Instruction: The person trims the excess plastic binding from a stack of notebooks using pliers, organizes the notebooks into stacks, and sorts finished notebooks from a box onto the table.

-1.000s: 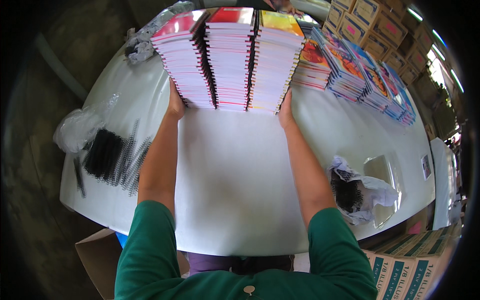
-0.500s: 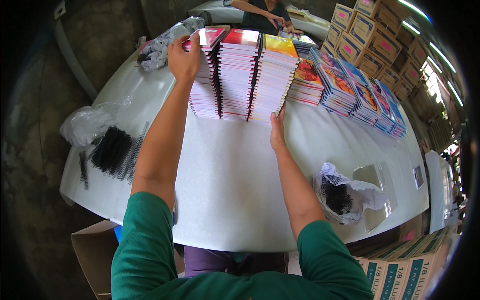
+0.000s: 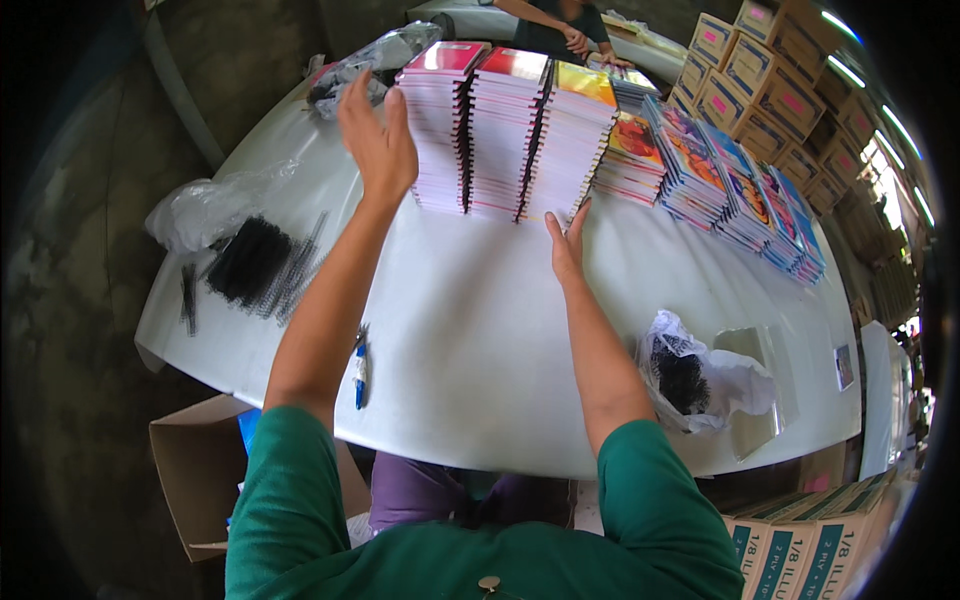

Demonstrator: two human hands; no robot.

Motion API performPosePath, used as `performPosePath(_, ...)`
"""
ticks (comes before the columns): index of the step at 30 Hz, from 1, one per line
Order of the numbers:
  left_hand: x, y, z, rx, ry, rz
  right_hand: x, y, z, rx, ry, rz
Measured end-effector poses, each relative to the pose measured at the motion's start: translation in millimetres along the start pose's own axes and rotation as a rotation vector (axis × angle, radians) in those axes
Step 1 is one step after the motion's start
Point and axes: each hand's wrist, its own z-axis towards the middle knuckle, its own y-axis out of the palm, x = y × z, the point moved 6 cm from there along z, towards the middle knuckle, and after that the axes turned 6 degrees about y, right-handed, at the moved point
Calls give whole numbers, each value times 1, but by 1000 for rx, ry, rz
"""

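Three tall stacks of spiral-bound notebooks stand side by side at the far middle of the table: a left stack with a red-pink cover (image 3: 436, 140), a middle red-covered stack (image 3: 500, 150) and a yellow-topped stack (image 3: 570, 150). Beside the left stack, my left hand (image 3: 378, 145) is raised with its fingers spread, holding nothing. My right hand (image 3: 568, 245) is at the lower right corner of the yellow-topped stack, thumb and fingers apart. Whether its fingertips touch the stack I cannot tell.
Lower stacks of colourful notebooks (image 3: 735, 190) sit to the right. Black binding coils (image 3: 250, 262) lie left near clear plastic. A blue-handled tool (image 3: 361, 375) rests near the front edge. At right is a white bag (image 3: 735, 385) of black coils. A person (image 3: 560, 30) is across the table.
My left hand has come off the top of the left stack and its fingers have spread. My right hand's fingers have opened wider. The blue-handled tool has come out from behind my left arm.
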Motion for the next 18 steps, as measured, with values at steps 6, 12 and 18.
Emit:
performPosePath(6,50,-71,-99,-150,-269,-349,8,1,-30,34,15,-319)
performPosePath(12,-4,-45,-151,-153,-550,-248,-3,4,-51,137,14,-384)
performPosePath(18,-52,-12,-124,242,-682,-35,-6,-3,-49,143,39,-413)
